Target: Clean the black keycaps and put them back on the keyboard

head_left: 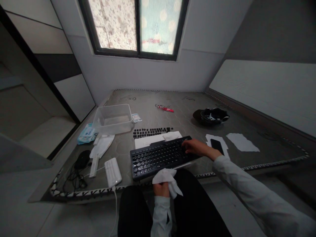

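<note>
A black keyboard (160, 156) lies at a slant in front of me, near the mattress's front edge and above my knees. My right hand (194, 146) is over its right end, with curled fingers touching the number-pad area. Whatever those fingertips may hold is too small to make out. Just below the keyboard's front edge, my left hand (161, 189) is closed around a crumpled white tissue (166, 176). Behind the keyboard, rows of loose black keycaps (150, 132) are laid out beside white paper (143, 142).
On the left stand a clear plastic box (113, 120), a blue-and-white packet (87, 134), a white power strip (113, 171) and a black cable bundle (80, 164). A dark cap (212, 116), a phone (216, 146) and paper (243, 142) lie right. A red packet (165, 108) is farther back.
</note>
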The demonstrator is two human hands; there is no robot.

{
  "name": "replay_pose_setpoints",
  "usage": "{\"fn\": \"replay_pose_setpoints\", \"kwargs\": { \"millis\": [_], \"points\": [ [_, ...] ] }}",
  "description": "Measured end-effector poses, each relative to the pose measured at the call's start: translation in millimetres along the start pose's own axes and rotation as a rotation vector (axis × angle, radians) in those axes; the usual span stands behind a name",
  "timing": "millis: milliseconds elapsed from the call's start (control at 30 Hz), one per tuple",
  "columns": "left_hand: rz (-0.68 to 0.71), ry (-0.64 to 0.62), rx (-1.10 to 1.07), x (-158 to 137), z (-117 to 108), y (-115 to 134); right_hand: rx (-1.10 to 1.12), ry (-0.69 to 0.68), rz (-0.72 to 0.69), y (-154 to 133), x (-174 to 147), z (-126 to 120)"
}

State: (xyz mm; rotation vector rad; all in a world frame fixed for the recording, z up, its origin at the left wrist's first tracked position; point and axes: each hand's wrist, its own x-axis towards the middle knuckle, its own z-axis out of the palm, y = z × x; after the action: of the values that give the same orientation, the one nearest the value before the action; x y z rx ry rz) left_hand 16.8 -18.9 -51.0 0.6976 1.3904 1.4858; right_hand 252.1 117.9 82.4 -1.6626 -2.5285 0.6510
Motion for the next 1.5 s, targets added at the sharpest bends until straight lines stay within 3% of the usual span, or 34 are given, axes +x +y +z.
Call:
{"fn": "replay_pose_setpoints", "kwargs": {
  "millis": [667, 967, 1333, 1500],
  "points": [
    [0.016, -0.021, 0.037, -4, 1, 13, 0.059, 0.084, 0.019, 4, 4, 9],
    [-0.017, -0.018, 0.055, -3, 1, 8, 0.067, 0.042, 0.019, 4, 8, 6],
    [-0.010, -0.077, 0.019, -8, 4, 28, -0.081, -0.091, 0.041, -17, 25, -12],
    [-0.016, 0.006, 0.106, -7, 0, 22, -0.086, -0.084, 0.039, -17, 32, -10]
  ]
}}
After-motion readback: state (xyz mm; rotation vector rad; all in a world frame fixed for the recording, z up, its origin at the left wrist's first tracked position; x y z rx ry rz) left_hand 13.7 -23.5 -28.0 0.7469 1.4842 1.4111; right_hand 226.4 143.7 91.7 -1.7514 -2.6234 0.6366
